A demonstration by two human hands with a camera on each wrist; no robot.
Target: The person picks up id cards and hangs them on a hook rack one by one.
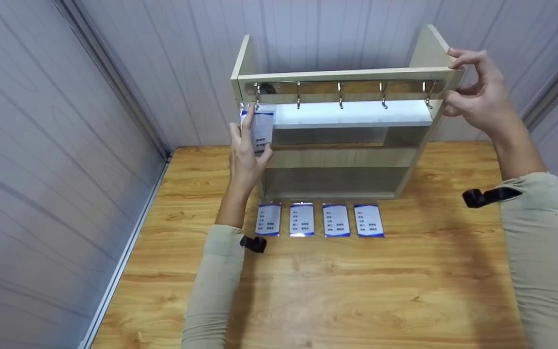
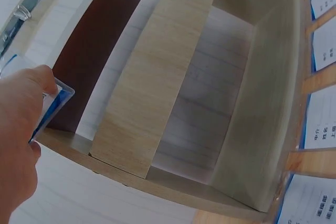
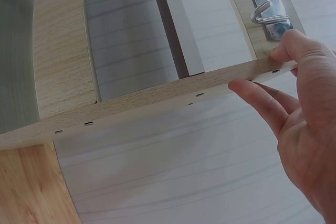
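Observation:
A light wooden rack (image 1: 342, 75) with a row of metal hooks stands upright on the wooden table (image 1: 356, 291). My left hand (image 1: 255, 138) pinches a blue-and-white card (image 1: 263, 127) in a clear sleeve and holds its top at the leftmost hook (image 1: 257, 97). In the left wrist view the left hand (image 2: 21, 129) holds the card (image 2: 55, 103) in front of the rack's shelves (image 2: 152, 77). My right hand (image 1: 456, 82) grips the rack's top right corner. The right wrist view shows the right hand (image 3: 304, 119) with fingers on the side panel (image 3: 157, 98), beside the end hook (image 3: 268, 14).
Several more cards (image 1: 317, 219) lie face up in a row on the table just in front of the rack; these cards (image 2: 320, 124) also show in the left wrist view. Grey panelled walls (image 1: 41, 169) close in at left and behind. Bare table extends toward me.

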